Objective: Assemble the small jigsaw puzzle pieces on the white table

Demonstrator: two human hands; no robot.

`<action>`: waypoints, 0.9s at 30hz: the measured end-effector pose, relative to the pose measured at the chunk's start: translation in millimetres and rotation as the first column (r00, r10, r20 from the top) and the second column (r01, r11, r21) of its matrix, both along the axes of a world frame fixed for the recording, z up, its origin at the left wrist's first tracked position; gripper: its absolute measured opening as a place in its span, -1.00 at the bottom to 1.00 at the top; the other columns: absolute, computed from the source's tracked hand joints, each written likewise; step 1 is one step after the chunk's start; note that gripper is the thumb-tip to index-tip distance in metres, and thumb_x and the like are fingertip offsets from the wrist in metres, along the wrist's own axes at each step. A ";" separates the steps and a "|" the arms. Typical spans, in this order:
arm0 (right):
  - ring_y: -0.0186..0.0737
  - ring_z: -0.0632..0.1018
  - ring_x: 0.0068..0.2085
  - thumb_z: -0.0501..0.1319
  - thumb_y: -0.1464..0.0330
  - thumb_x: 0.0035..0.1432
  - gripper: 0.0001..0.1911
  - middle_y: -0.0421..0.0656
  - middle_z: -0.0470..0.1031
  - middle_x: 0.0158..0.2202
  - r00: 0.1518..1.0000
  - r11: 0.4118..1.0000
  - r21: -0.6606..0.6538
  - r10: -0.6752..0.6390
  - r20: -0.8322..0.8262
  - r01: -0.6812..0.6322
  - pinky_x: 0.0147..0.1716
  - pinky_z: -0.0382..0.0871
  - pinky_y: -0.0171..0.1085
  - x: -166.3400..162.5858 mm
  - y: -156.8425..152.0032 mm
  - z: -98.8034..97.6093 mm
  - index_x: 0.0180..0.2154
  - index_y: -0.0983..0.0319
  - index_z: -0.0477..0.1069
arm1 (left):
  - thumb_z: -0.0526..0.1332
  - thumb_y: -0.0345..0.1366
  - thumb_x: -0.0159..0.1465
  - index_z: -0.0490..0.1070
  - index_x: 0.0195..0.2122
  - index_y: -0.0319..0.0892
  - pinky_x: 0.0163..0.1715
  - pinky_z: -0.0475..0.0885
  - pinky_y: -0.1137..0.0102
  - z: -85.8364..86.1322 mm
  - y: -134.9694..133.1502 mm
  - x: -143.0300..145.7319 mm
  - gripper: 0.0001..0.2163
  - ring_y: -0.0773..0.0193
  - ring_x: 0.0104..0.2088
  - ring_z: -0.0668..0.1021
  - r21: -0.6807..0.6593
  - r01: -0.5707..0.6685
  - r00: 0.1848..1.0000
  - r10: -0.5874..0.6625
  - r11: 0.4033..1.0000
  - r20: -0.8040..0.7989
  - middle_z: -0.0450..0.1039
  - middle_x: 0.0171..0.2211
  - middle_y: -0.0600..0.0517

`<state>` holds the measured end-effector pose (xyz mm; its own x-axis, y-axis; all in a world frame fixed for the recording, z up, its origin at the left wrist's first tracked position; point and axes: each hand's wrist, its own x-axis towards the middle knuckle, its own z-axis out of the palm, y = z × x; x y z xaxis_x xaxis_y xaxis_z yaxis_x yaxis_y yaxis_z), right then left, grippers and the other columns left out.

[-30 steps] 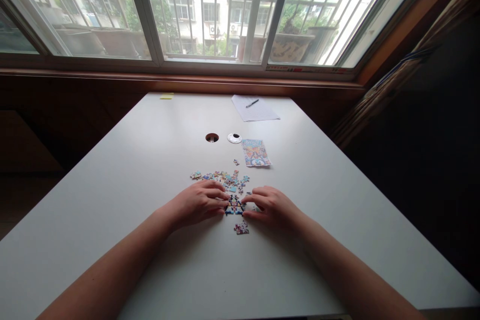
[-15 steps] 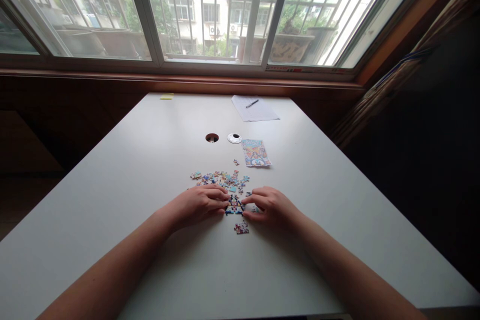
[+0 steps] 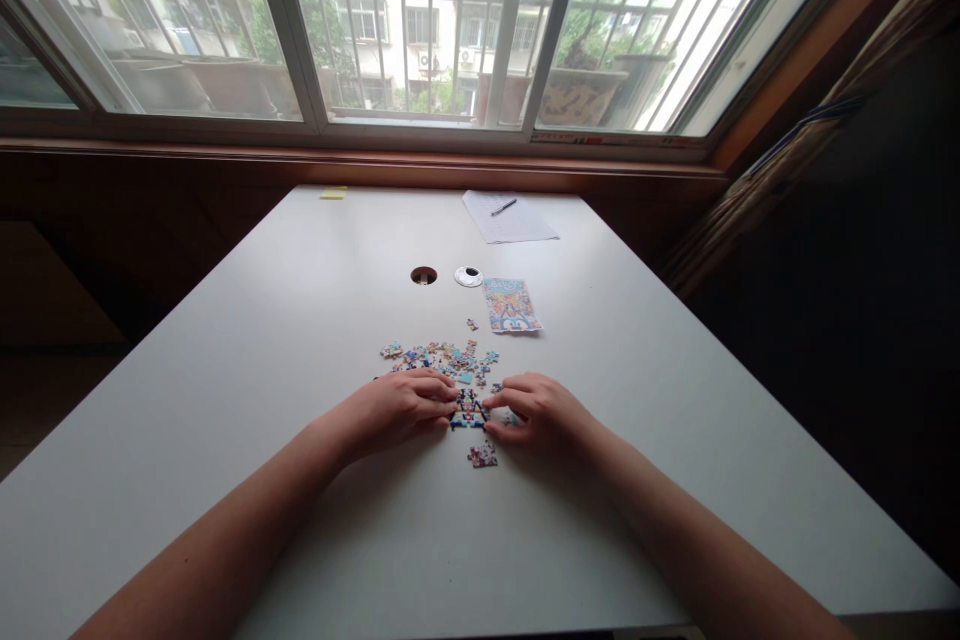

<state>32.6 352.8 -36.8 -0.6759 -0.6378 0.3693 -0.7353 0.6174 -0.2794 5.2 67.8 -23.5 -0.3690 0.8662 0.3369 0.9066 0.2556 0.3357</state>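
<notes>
White table (image 3: 300,340) beneath a barred window. Between the fingertips of both hands, flat on the tabletop, lies a joined puzzle section (image 3: 469,410). The left hand (image 3: 397,408) and right hand (image 3: 544,412) flank it with fingers bent, their tips touching its left and right edges. Whether they pinch it or merely press it flat cannot be told. By its look the section is thin card: very light, stiff within each piece but weak at the interlocks, so it would probably buckle or part if lifted by one edge. It is best slid flat or held at two opposite sides. Just nearer than the right thumb lies a small cluster (image 3: 483,456). Beyond the fingertips are scattered loose pieces (image 3: 442,357). Farther beyond lie a picture card (image 3: 511,306), a cable hole (image 3: 424,275) with its cap (image 3: 469,276) beside it, then a sheet of paper (image 3: 517,225) bearing a pen (image 3: 505,207).
</notes>
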 end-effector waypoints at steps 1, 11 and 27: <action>-0.25 0.47 -0.41 0.31 0.25 0.17 -0.84 -0.19 0.49 -0.43 1.000 1.000 0.000 0.000 0.002 0.000 -0.34 0.22 -0.28 0.1 -0.1 0.1 -0.22 0.16 0.57 | 0.16 -0.30 0.43 0.51 0.05 -0.11 0.18 0.44 0.25 -0.3 0.0 -0.3 -0.77 0.16 0.12 0.51 -0.004 0.001 1.000 -0.001 1.000 0.002 0.54 0.04 -0.04; -0.30 0.41 -0.44 0.27 0.21 0.27 -0.79 -0.20 0.45 -0.45 1.000 1.000 0.028 0.005 -0.002 -0.005 -0.34 0.18 -0.30 1.0 2.0 10.8 -0.15 0.16 0.57 | 0.18 -0.29 0.42 0.48 0.05 -0.11 0.12 0.46 0.23 -0.3 0.5 0.8 -0.78 0.14 0.08 0.51 -0.005 -0.013 0.999 0.013 1.000 -0.041 0.52 0.01 -0.07; -0.30 0.42 -0.39 0.28 0.24 0.28 -0.87 -0.22 0.46 -0.40 0.996 0.996 0.084 -0.008 0.087 0.001 -0.31 0.16 -0.29 6.5 1.5 19.4 -0.24 0.15 0.54 | 0.20 -0.25 0.41 0.47 0.02 -0.13 0.01 0.45 0.29 6.0 4.3 6.0 -0.79 0.15 -0.04 0.47 -0.040 -0.050 0.994 0.045 0.998 -0.098 0.47 -0.07 -0.08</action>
<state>39.1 354.4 -17.4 -0.7063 -0.6608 0.2538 -0.7074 0.6448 -0.2897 11.1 72.2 -17.5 -0.3774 0.8627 0.3365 0.9209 0.3113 0.2347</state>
